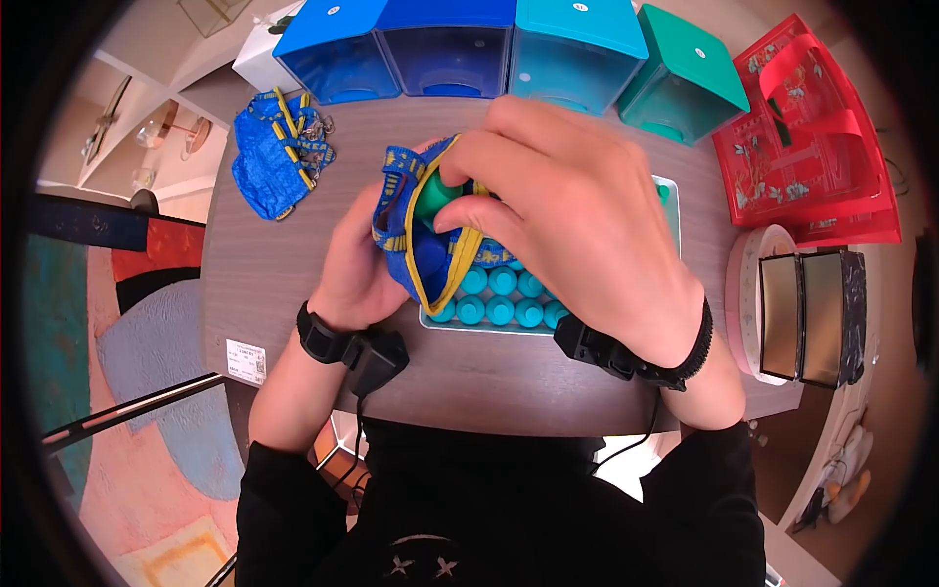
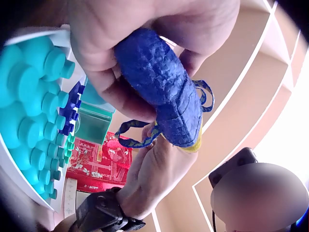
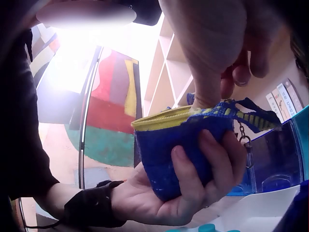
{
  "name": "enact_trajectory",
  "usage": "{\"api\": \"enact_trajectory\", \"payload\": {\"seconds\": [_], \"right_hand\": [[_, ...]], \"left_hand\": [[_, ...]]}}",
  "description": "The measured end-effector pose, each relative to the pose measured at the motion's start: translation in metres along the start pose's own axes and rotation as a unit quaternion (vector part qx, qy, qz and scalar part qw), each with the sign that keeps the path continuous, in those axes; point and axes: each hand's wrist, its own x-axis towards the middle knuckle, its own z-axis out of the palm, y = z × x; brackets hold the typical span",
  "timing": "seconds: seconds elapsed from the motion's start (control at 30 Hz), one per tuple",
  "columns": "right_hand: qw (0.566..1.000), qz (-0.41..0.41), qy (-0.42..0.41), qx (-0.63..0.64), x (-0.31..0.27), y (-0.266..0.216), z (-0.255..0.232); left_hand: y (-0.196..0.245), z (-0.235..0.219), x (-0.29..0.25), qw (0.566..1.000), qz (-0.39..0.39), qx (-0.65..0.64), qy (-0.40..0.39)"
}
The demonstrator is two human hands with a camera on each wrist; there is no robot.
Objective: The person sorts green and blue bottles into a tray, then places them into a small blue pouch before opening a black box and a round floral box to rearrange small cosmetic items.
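My left hand point(image 1: 344, 264) grips a small blue zip pouch point(image 3: 176, 152) with yellow trim and patterned straps, its fingers curled round the outside. The zip is undone and the mouth gapes toward me in the head view. Inside show a smooth green bottle point(image 1: 434, 200) and a dark blue rounded thing point(image 1: 427, 256). My right hand point(image 1: 587, 210) reaches over from the right, thumb and forefinger dipped into the mouth and pinching the green bottle. Below the hands is a white tray point(image 1: 489, 329) with rows of small teal bottles point(image 1: 501, 282), plus dark blue bottles point(image 2: 71, 108) and green ones.
More blue pouches point(image 1: 269, 161) with key chains lie at the table's left. Blue, teal and green clear-fronted boxes point(image 1: 445, 54) line the back. A red gift bag point(image 1: 812, 147), a round pink box point(image 1: 748, 303) and a dark-framed case point(image 1: 812, 318) stand at the right.
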Motion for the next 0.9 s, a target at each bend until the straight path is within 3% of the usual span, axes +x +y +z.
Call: {"api": "enact_trajectory", "payload": {"seconds": [0.3, 0.37, 0.47, 0.7, 0.9], "right_hand": [[1.000, -0.002, -0.014, -0.009, -0.001, -0.003, -0.001], [1.000, -0.001, -0.007, -0.013, -0.001, -0.004, -0.002], [0.999, 0.003, -0.018, -0.027, -0.001, -0.004, -0.002], [0.998, 0.027, -0.028, -0.048, -0.001, -0.008, 0.001], [0.999, -0.002, -0.038, -0.015, -0.004, 0.001, 0.000]], "left_hand": [[-0.001, -0.007, -0.003, 0.999, -0.008, 0.006, 0.031], [0.000, -0.009, -0.005, 0.996, -0.008, 0.027, 0.087], [0.001, -0.007, -0.002, 0.993, 0.004, 0.062, 0.103], [-0.002, -0.008, -0.002, 0.991, 0.011, 0.070, 0.110], [-0.002, -0.004, 0.000, 0.989, 0.013, 0.081, 0.120]]}}
